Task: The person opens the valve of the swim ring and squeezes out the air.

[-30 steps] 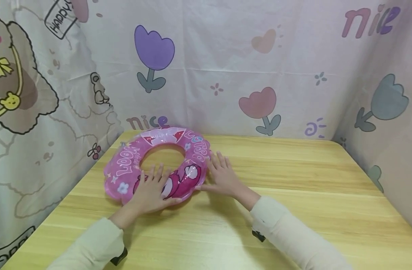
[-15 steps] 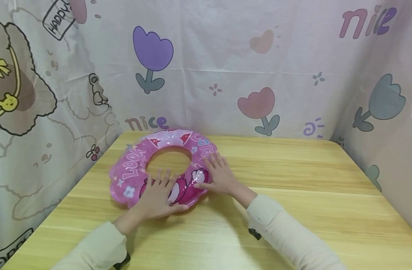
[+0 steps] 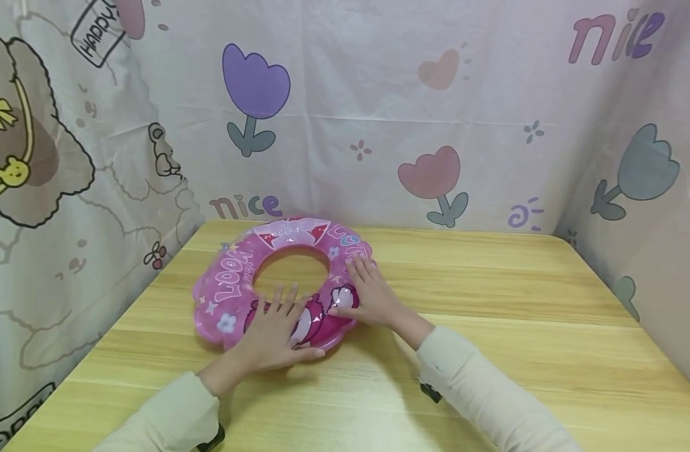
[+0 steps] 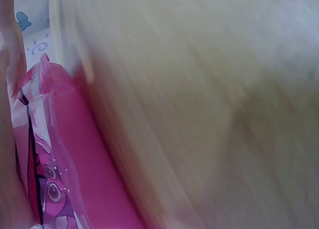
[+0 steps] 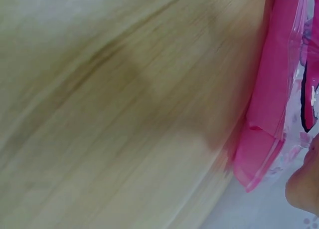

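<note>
A pink inflatable swim ring [image 3: 226,289] with printed letters, flowers and a cartoon figure lies on the wooden table, left of centre in the head view. Across its near side rests my left hand [image 3: 271,333], fingers spread and straight, covering part of the cartoon figure. My right hand [image 3: 374,298] lies on the ring's right side with its fingers extended. In the left wrist view the ring's pink side wall [image 4: 84,149] stands over the tabletop. The right wrist view has the same wall [image 5: 274,74] and a bit of my right hand [image 5: 304,184] at the edge.
The wooden tabletop [image 3: 491,295] stretches to the right of the ring. A printed cloth [image 3: 345,94] with tulips and hearts hangs along the back edge, and more cloth [image 3: 85,270] hangs at the left and right sides.
The swim ring has slid to the right and slightly nearer, turning a little. My left hand has moved right with it. My right hand now lies further over the ring's right side.
</note>
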`<state>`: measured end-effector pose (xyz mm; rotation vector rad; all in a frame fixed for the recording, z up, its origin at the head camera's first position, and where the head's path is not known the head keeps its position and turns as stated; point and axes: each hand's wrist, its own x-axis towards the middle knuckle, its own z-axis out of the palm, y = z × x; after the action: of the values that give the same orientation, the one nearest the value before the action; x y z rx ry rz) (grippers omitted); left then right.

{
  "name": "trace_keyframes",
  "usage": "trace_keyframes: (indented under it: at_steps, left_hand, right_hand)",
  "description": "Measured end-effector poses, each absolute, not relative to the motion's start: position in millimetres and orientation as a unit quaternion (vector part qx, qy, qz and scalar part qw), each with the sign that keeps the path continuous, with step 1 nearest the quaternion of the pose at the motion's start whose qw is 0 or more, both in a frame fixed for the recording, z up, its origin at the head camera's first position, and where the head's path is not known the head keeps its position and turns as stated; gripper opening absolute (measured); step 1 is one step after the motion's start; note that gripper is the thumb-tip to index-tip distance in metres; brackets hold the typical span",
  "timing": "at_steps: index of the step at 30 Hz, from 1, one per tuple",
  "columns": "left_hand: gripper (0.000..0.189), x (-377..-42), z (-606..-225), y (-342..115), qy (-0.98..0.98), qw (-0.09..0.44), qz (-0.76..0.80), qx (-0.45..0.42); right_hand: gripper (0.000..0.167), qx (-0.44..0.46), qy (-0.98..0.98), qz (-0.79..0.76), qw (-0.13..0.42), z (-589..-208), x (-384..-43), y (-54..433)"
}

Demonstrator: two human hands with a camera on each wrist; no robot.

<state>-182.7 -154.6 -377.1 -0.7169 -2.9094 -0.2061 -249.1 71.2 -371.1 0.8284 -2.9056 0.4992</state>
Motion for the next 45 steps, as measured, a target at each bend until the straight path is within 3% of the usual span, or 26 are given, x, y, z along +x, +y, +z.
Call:
trace_keyframes:
  at_steps: [11,45]
  left_hand:
    - [0.097,-183.5,-366.5,-158.8,-0.967,0.058,-0.108,-0.224]
    - [0.091,-213.8,-361.5,-196.9,-0.972,0.096,-0.04,-0.213]
  right_hand:
    - [0.103,0.261,-0.946,0.193,-0.001,-371.8,-251.1,72.9]
    - [0.098,0.314,-0.933,0.175,0.007,-362.8,-250.5,134.8]
